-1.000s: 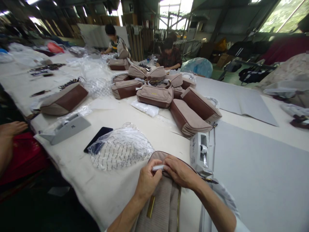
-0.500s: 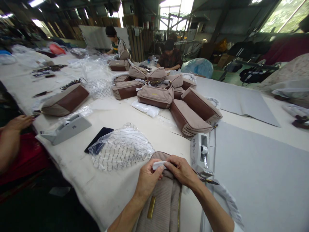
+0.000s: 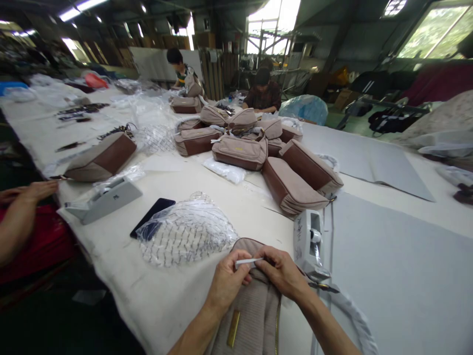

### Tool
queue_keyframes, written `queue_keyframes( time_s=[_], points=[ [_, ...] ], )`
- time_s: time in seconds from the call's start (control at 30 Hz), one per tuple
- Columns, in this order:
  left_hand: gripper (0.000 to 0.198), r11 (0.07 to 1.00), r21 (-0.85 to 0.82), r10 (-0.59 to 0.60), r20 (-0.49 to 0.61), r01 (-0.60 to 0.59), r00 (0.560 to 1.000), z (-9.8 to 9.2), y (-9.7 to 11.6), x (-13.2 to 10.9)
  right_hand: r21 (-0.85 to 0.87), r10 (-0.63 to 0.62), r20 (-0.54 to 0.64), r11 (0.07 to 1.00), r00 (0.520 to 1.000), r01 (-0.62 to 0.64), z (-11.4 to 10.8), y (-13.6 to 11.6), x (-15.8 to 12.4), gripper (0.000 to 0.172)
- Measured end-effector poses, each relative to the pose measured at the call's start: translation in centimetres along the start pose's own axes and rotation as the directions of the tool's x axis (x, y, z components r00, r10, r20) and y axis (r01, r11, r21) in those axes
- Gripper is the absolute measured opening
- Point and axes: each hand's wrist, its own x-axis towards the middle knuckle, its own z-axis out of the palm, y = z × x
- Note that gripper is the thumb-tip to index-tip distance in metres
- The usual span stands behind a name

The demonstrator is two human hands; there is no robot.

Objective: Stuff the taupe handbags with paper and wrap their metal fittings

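Note:
A small white strip, perhaps paper or tissue, stretches between my two hands above a taupe corduroy bag. My left hand pinches its left end between thumb and fingers. At the other end, my right hand is closed with thumb and fingers pressed together on the strip. The bag lies in front of me, with a gold metal plate on its face and a gold zipper along the right side. Its wrapped strap curves out to the right.
A tape dispenser stands right of my hands, another at left. A clear printed plastic bag partly covers a dark phone. Finished-looking bags are piled farther back. A co-worker's hand reaches in at left.
The white strip looks narrower now, turned nearly edge-on between my fingers. My hands keep their hold over the bag. The whole view has shifted slightly, with things appearing a little lower.

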Motion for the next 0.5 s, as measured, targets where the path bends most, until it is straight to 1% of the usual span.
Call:
queue_keyframes(
  time_s=[0.1,0.23,0.3,0.4,0.5],
  points=[
    [0.016,0.999,-0.032,0.019,0.01,-0.019,1.0,-0.2,-0.4,-0.2,-0.037,-0.038,-0.014,0.999,0.999,0.038,0.2,0.1,-0.2,0.012],
    [0.012,0.992,0.006,0.122,-0.028,-0.122,0.992,0.0,-1.0,-0.6,-0.005,-0.092,0.014,0.996,0.996,0.092,-0.2,0.2,-0.6,0.012],
    [0.011,0.985,0.046,0.166,-0.035,-0.164,0.985,0.2,-1.1,-0.9,0.028,-0.077,0.049,0.997,0.996,0.076,-0.8,0.2,-0.7,0.014],
    [0.01,0.973,0.103,0.212,-0.045,-0.207,0.976,0.2,-1.0,-1.2,0.011,-0.032,0.054,0.999,0.998,0.031,-1.5,-0.2,-0.5,0.026],
    [0.012,0.962,0.143,0.239,-0.047,-0.231,0.97,0.1,-0.8,-1.3,-0.061,-0.034,0.048,0.997,0.998,0.037,-1.6,-0.6,0.2,0.024]
  ],
)
